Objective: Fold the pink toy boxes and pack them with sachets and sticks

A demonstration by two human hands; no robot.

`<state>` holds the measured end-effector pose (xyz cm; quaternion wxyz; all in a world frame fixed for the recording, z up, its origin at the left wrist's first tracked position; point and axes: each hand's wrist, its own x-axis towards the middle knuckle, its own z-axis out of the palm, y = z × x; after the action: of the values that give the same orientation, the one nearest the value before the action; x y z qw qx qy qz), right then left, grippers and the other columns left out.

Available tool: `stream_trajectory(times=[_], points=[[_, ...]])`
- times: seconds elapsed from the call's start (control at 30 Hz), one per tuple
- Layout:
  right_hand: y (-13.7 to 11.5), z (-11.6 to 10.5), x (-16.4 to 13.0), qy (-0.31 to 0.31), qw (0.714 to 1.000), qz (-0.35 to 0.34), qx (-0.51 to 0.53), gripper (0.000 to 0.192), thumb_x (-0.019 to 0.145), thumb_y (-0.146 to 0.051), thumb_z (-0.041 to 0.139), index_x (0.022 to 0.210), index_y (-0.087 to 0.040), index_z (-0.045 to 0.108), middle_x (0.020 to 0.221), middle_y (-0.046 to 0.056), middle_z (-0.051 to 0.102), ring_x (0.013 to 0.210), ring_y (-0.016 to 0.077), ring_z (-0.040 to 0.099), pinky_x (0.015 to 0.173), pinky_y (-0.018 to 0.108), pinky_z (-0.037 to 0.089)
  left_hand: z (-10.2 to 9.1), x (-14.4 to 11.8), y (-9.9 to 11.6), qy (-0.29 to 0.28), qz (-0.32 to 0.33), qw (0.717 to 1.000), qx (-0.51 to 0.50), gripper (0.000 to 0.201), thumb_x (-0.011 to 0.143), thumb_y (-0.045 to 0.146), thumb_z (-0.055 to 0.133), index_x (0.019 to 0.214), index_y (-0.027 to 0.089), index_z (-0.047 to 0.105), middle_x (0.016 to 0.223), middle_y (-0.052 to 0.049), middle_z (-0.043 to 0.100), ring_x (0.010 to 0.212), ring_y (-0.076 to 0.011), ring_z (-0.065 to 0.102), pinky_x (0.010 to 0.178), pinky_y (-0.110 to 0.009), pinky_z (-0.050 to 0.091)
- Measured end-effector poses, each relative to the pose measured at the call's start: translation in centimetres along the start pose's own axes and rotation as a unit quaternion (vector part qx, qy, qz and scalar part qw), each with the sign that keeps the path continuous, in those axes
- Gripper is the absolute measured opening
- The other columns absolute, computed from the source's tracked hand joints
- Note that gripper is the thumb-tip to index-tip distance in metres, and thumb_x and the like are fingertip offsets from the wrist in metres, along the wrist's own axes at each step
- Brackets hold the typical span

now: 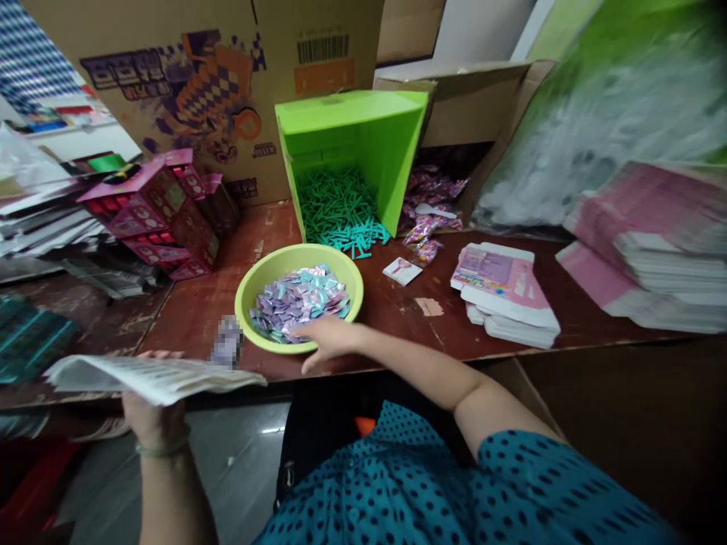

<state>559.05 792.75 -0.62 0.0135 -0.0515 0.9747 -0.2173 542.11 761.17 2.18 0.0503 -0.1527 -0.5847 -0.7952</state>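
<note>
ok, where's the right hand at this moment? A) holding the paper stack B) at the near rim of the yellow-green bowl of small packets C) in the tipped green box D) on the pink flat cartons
B: the right hand rests at the near rim of the bowl, fingers on the packets; the left hand holds the paper stack.

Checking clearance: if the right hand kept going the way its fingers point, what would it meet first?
The right hand points left across the green bowl; it would likely meet the foil packets first, though depth is unclear.

left hand (152, 412): flat white stack (153, 375) held | right hand (326, 338): laid on green bowl (299, 297) rim, foil packets (298, 300) touched | table (397, 318)
</note>
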Motion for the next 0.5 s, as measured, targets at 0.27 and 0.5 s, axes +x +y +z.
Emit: stream_trajectory(times=[0.27,0.5], points=[[-0.1,1.2,-4.7,0.163,0.978,0.094,0.088,0.021,0.089,-0.022,0.059,0.09,-0.02,0.08,0.089,0.006,0.078,0.087,0.023,0.069,0.082,0.032,0.052,0.0,-1.3,-0.5,-0.085,-0.085,0.991,-0.053,0.026,0.083,0.053,0.07,0.105,0.039,0.075,0.107,0.003,0.07,0.094,-0.0151,0.068,0.091,-0.027,0.061],[7.3,-7.2,-6.7,0.328,0.853,0.073,0.4,0.056,0.07,-0.059,0.082,0.099,-0.012,0.079,0.083,0.002,0.075,0.075,0.0176,0.065,0.067,0.025,0.05,1.5,-1.1,-0.7,-0.038,-0.097,0.993,0.048,0.012,0.077,0.04,0.072,0.089,0.041,0.077,0.102,0.006,0.077,0.101,-0.0238,0.072,0.112,-0.046,0.054]])
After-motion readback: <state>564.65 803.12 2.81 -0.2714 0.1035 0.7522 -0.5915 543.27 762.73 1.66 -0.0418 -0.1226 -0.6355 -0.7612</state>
